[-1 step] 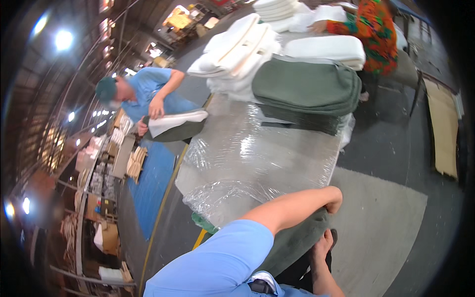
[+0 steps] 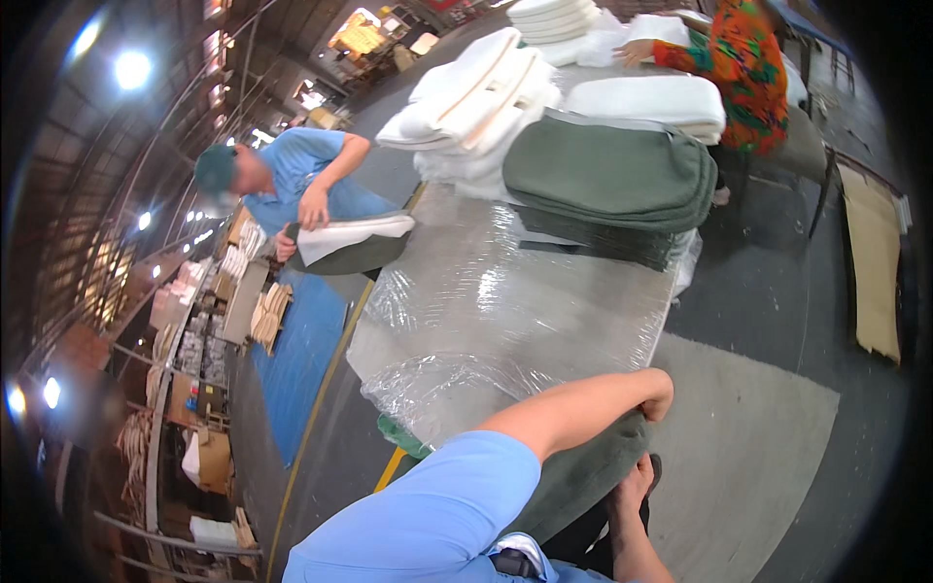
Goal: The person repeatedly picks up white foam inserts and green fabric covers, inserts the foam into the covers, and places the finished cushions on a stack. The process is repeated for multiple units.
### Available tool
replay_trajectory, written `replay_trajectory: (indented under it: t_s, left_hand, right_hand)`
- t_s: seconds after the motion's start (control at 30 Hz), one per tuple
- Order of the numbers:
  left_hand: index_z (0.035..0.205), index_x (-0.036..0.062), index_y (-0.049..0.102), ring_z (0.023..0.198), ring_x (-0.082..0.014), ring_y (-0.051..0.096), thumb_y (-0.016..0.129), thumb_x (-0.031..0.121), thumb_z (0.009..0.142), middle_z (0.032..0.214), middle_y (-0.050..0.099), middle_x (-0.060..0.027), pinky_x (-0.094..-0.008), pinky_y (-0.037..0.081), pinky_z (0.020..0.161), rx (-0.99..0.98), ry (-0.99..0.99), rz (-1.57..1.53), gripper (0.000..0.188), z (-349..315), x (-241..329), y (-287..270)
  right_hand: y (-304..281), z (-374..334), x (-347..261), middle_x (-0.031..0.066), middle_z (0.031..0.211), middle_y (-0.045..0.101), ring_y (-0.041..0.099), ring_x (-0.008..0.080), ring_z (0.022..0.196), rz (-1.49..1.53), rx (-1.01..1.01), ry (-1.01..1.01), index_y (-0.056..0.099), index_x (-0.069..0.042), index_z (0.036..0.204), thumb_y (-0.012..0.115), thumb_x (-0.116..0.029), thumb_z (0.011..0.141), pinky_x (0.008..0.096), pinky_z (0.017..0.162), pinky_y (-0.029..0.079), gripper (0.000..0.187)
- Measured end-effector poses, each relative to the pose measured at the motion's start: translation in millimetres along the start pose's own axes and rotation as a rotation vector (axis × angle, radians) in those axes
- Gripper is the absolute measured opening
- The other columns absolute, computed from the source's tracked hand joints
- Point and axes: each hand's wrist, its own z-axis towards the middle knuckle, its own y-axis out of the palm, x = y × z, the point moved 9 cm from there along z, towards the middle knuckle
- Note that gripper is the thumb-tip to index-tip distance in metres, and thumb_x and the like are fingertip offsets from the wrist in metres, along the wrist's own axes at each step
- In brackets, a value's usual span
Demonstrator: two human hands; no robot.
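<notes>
My left hand (image 2: pixel 656 394) is closed on the upper edge of a dark green fabric cover (image 2: pixel 583 471) that hangs off the near end of the table. My left arm, in a blue sleeve, reaches across to it. Lower down, my right hand (image 2: pixel 632 491) grips the same cover's bottom edge. The cover lies against the plastic-wrapped table (image 2: pixel 505 291). Much of the cover is hidden behind my arm.
A stack of green cushions (image 2: pixel 612 175) and piles of white pads (image 2: pixel 476 97) fill the table's far end. A person in a blue shirt (image 2: pixel 301 170) at the left side handles a white pad (image 2: pixel 350 233). Another person in an orange patterned garment (image 2: pixel 743 68) stands far right. Cardboard (image 2: pixel 875 262) lies on the floor.
</notes>
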Motion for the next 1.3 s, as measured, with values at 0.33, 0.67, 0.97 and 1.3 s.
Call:
replay_trajectory:
  t_s: [0.33,0.67,0.97,1.3]
  left_hand:
    - [0.076,0.0106,0.067,0.062,-0.019,0.058,0.068,0.012,0.091,0.072,0.066,-0.0021,-0.0388,0.054,0.068,0.053,0.888,-0.761,0.014,-8,29,23]
    - [0.085,0.0009,0.081,0.067,-0.0324,0.075,0.065,0.012,0.075,0.08,0.075,-0.0204,-0.0477,0.06,0.065,0.703,1.06,-0.917,0.021,-29,-27,13]
    - [0.087,-0.0004,0.074,0.073,-0.0337,0.068,0.069,0.03,0.092,0.08,0.072,-0.0209,-0.0459,0.053,0.07,0.687,0.923,-1.439,0.031,-27,-42,31]
    - [0.083,0.0007,0.071,0.083,-0.041,0.072,0.068,0.027,0.093,0.085,0.074,-0.0227,-0.0514,0.055,0.079,0.634,1.073,-1.33,0.028,-62,12,23]
  right_hand:
    - [-1,-14,11,0.0035,0.105,0.073,0.072,0.018,0.094,0.227,0.032,0.314,0.067,-0.007,0.121,0.058,-0.021,0.111,0.0331,0.081,0.06,0.019]
    - [5,5,12,0.0044,0.104,0.073,0.072,0.0175,0.092,0.494,0.07,0.414,0.067,-0.008,0.122,0.055,-0.025,0.113,0.0318,0.081,0.059,0.023]
    - [-13,45,5,0.0034,0.095,0.073,0.071,0.0156,0.079,0.45,0.016,0.287,0.07,-0.008,0.111,0.054,-0.033,0.114,0.0319,0.073,0.06,0.029]
    - [-52,-3,1,0.0044,0.096,0.071,0.07,0.0202,0.082,0.402,0.283,0.486,0.071,-0.009,0.112,0.049,-0.05,0.113,0.0356,0.073,0.06,0.046]
